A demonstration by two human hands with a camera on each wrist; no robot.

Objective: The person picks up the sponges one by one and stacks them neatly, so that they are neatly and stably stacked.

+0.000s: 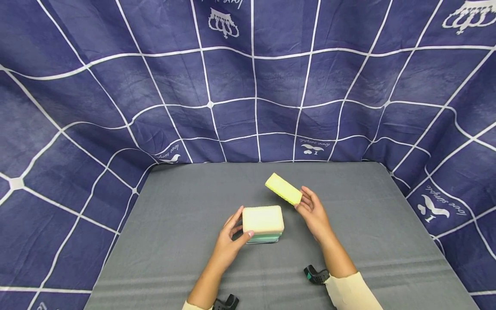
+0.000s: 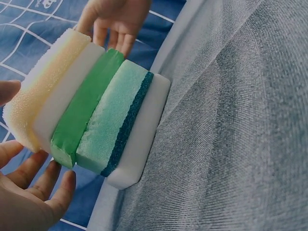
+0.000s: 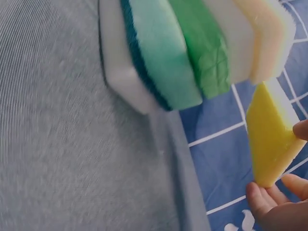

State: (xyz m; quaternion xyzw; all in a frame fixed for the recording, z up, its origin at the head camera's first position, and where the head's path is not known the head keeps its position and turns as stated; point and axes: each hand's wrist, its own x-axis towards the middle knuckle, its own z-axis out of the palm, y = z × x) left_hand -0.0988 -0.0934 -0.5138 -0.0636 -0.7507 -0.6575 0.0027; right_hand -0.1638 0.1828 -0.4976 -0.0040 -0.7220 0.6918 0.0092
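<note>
A stack of sponges stands upright on the grey cloth. Its top layer is a cream sponge (image 1: 263, 220); below come a white block (image 2: 65, 96), a green block (image 2: 86, 108), a teal sponge (image 2: 113, 113) with a dark blue scouring side, and a white block at the bottom (image 2: 139, 139). My left hand (image 1: 228, 241) is at the stack's left end, thumb on the near side and fingers at the left and far side of the cream sponge. To the right of the stack, my right hand (image 1: 314, 213) pinches one end of a yellow sponge (image 1: 284, 189), held tilted in the air.
The grey cloth-covered table (image 1: 186, 193) runs back to a blue curtain (image 1: 232, 86) with white grid lines, which also hangs along both sides. A black strap (image 1: 317, 274) sits at the right wrist, and another (image 1: 226, 302) at the left.
</note>
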